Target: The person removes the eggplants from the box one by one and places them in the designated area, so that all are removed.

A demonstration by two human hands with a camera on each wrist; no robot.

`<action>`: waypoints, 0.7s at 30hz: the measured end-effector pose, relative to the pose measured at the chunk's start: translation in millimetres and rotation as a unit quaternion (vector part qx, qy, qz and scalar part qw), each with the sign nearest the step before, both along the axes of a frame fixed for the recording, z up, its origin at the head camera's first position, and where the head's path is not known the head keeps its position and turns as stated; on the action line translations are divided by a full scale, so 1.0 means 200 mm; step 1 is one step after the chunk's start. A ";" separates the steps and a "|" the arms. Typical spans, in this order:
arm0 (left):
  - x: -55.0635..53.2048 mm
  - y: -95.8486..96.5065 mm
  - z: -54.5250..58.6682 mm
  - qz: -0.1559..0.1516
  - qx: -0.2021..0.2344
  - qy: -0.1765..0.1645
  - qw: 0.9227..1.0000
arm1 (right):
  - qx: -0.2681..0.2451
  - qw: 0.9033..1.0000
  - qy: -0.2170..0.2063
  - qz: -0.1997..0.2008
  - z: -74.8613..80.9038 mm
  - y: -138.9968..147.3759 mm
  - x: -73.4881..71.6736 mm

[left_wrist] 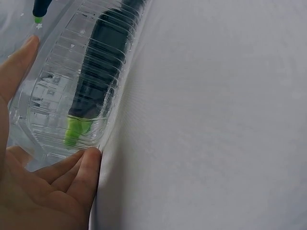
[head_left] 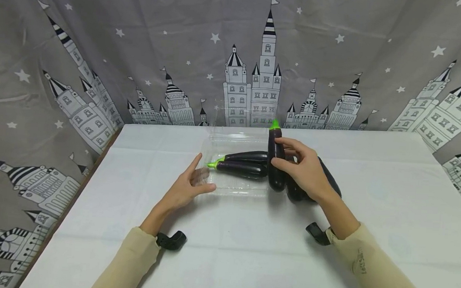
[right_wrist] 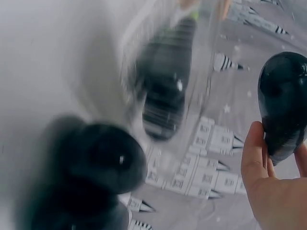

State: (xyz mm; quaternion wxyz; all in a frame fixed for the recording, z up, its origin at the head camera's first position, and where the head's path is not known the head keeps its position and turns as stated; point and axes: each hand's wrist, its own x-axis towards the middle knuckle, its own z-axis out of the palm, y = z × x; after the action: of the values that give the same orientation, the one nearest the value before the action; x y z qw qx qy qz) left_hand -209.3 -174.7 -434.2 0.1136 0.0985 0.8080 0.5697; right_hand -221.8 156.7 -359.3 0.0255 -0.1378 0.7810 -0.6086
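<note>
Head view: right hand [head_left: 305, 169] gripping an eggplant [head_left: 275, 163] at the clear box's [head_left: 236, 188] right end; two eggplants [head_left: 241, 170] inside; left hand [head_left: 184, 187] spread wide at its left end. Left wrist: that hand's fingertips [left_wrist: 91, 155] touch the box. Right wrist: that hand pinches the eggplant.

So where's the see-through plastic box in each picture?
Head: the clear box is near the middle, between the left hand and the right hand.
Left wrist: the clear box fills much of the upper left.
Right wrist: the clear box is at the top, around the middle, blurry.
Shared landmark: dark eggplant inside the box.
</note>
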 end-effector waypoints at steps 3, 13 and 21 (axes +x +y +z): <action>0.00 0.00 0.00 0.001 -0.001 0.001 1.000 | 0.002 1.000 0.007 -0.008 0.01 0.05 -0.01; 0.00 0.01 0.01 0.002 -0.007 0.001 1.000 | 0.055 0.998 0.020 -0.035 0.03 0.24 0.02; 0.00 0.01 0.00 0.004 -0.002 0.004 1.000 | 0.089 0.993 0.028 -0.069 0.02 0.43 0.04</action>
State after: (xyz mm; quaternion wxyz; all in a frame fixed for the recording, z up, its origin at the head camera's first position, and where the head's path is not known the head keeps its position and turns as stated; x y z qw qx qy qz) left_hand -209.4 -173.7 -434.2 0.1085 0.0974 0.8100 0.5680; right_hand -213.1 243.5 -355.6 -0.0268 -0.0977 0.8400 -0.5330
